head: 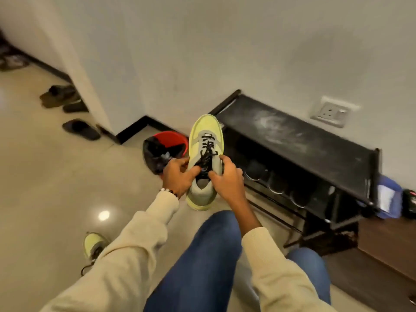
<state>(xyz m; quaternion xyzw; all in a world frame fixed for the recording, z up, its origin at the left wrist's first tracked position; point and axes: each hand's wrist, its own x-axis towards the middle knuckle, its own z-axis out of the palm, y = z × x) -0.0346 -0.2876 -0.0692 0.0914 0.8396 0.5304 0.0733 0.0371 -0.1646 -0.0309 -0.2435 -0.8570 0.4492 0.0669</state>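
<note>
A lime-yellow and grey sneaker (205, 136) with black laces is held up in front of me, toe pointing away. My left hand (176, 175) grips its left side near the collar, fingers curled into the laces. My right hand (227, 179) grips the right side, with thumb and fingers round the tongue and collar. The matching sneaker (93, 245) lies on the floor at the lower left, partly hidden by my left sleeve.
A black shoe rack (299, 140) with a dusty top stands against the wall on the right, dark shoes inside. A red bin (174, 139) with a black bag sits behind the sneaker. Sandals (81, 129) lie by the wall corner. My jeans-clad legs (202, 266) fill the foreground.
</note>
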